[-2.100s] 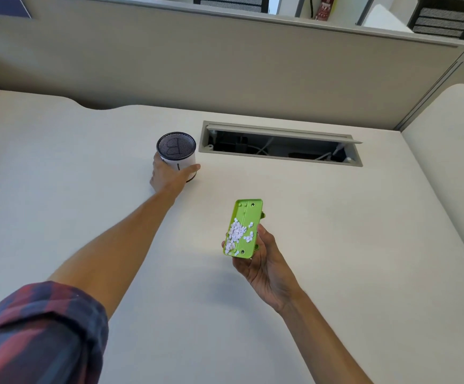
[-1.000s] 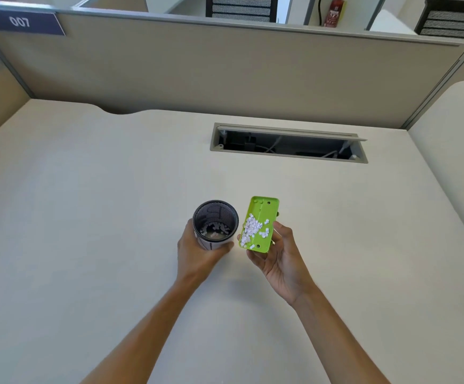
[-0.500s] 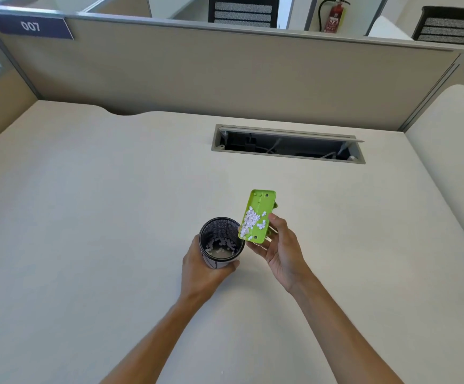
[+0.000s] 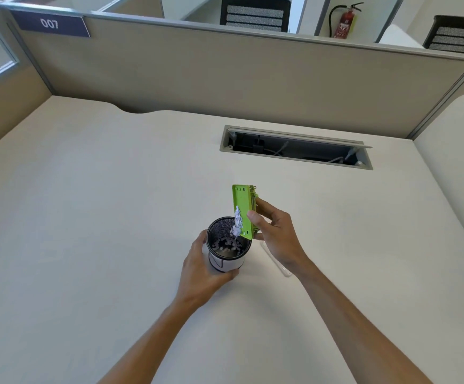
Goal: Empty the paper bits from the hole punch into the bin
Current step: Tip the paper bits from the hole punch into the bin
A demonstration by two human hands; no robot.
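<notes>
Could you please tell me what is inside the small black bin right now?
The bin, held by the left hand, has white paper bits on its floor, with more sliding off the green hole punch in the right hand. Its near inner wall is hidden.

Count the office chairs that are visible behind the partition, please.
2. One chair back stands beyond the partition near the top centre; another chair back is at the far right. Others may be hidden behind the partition.

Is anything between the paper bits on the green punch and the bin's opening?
Nothing visible. The right hand tilts the green hole punch over the bin's open rim, paper bits sliding straight in. The left hand grips the bin's side, clear of the mouth.
</notes>
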